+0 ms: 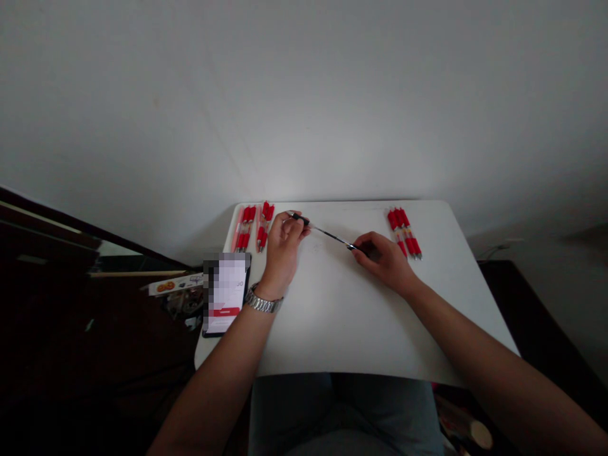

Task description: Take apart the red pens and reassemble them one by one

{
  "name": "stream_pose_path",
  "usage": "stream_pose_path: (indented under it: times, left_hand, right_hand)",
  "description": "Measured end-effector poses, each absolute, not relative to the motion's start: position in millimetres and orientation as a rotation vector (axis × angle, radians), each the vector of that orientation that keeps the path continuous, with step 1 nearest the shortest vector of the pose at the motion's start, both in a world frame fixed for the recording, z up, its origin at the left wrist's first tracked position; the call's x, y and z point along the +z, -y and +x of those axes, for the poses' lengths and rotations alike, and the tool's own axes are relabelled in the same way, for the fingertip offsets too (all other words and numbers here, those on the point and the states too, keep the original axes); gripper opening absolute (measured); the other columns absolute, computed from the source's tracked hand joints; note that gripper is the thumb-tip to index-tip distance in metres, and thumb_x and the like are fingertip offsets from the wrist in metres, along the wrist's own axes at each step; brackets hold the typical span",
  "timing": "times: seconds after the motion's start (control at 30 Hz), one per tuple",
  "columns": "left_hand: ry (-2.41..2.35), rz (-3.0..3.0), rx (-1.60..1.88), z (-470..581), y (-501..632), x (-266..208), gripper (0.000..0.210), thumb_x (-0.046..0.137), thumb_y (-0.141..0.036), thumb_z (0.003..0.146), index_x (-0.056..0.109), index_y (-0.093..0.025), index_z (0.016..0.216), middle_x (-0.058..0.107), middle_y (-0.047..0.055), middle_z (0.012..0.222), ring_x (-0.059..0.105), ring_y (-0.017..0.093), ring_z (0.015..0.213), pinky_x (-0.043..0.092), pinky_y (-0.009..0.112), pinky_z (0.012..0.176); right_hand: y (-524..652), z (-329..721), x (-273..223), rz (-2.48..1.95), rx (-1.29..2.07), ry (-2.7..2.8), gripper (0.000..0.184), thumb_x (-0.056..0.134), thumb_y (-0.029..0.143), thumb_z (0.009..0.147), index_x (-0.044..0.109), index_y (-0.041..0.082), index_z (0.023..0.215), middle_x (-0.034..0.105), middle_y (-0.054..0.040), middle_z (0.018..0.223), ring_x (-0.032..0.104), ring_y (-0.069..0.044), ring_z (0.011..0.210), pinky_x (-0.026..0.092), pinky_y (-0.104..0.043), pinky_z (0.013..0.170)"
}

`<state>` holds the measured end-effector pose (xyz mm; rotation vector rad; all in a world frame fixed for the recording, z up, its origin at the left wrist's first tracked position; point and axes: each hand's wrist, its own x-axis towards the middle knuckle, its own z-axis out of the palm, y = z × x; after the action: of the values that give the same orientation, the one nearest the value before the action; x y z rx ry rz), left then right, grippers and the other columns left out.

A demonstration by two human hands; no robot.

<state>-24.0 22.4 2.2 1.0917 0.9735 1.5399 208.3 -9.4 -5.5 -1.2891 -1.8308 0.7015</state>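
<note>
Fingers closed, my left hand [285, 244] pinches the front barrel of a pen [299, 218], which has a black grip. A thin ink refill [330, 235] with a dark section spans the gap between my two hands, slanting down to the right. At its right end my right hand [382, 258] is closed on a black pen part [354, 247], mostly covered by the fingers. Both hands are above the white table [351, 316]. Left of my left hand lie several red pens [244, 228] and another small group of red pens [265, 227].
More red pens [403, 231] lie side by side at the table's back right. A phone [227, 297] with a lit screen lies at the left edge, close to my left forearm. The wall [332, 126] rises directly behind the table.
</note>
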Motion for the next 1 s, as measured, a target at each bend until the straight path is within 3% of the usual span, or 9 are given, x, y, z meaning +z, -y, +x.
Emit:
stream_pose_path:
  times: [1.0]
  left_hand:
    - [-0.812,1.206,1.263,-17.1,-14.5,0.1,0.028,0.077,-0.035,0.087,0.064,-0.019,0.105,0.071,0.005,0.101,0.069,0.015,0.095,0.057,0.032,0.091]
  right_hand:
    - [9.7,207.4,-6.5,-1.249,0.693,1.87,0.016,0.065,0.035,0.091,0.062,0.021,0.098,0.069,-0.005,0.085,0.065,-0.018,0.074,0.052,-0.031,0.067]
